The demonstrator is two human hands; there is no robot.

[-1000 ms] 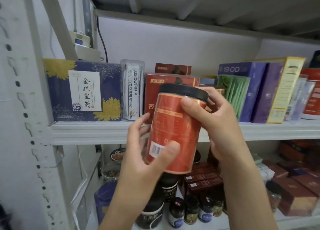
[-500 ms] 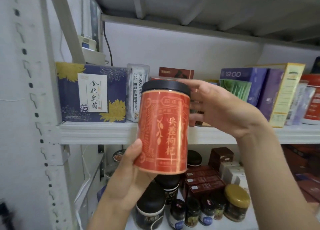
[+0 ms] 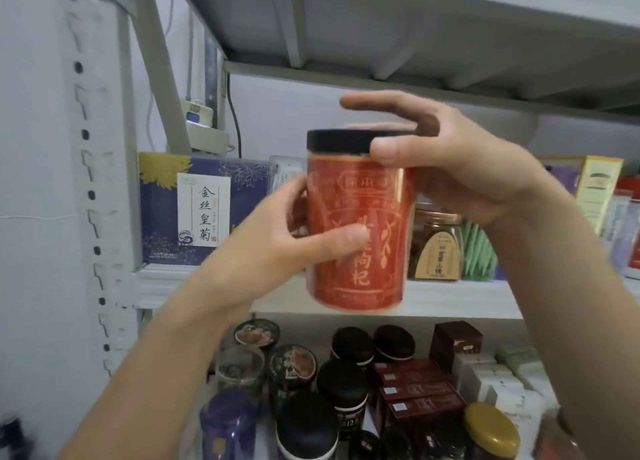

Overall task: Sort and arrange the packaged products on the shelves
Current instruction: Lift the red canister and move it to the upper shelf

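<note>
- Now both hands hold the red jar point(image 3: 360, 231) upright in mid-air, in front of the shelf point(image 3: 450, 300) edge.
- Left hand point(image 3: 277, 237) wraps the body, thumb on the label. Right hand point(image 3: 460, 168) pinches at the black lid point(image 3: 343, 140), forefinger lifted clear.
- Likely step: placing it. Next it needs a free gap near the brown jar point(image 3: 436, 248).
- Cylinder, gold print, slightly blurred.

Held jar point(image 3: 367, 199) upright in the air, in front of the shelf point(image 3: 450, 298) edge: red with gold lettering, black lid point(image 3: 339, 140) on. Gripped its side with left hand point(image 3: 273, 241), thumb across the front. Pinched the lid rim with right hand point(image 3: 460, 172), index finger stretched above the top.
</note>
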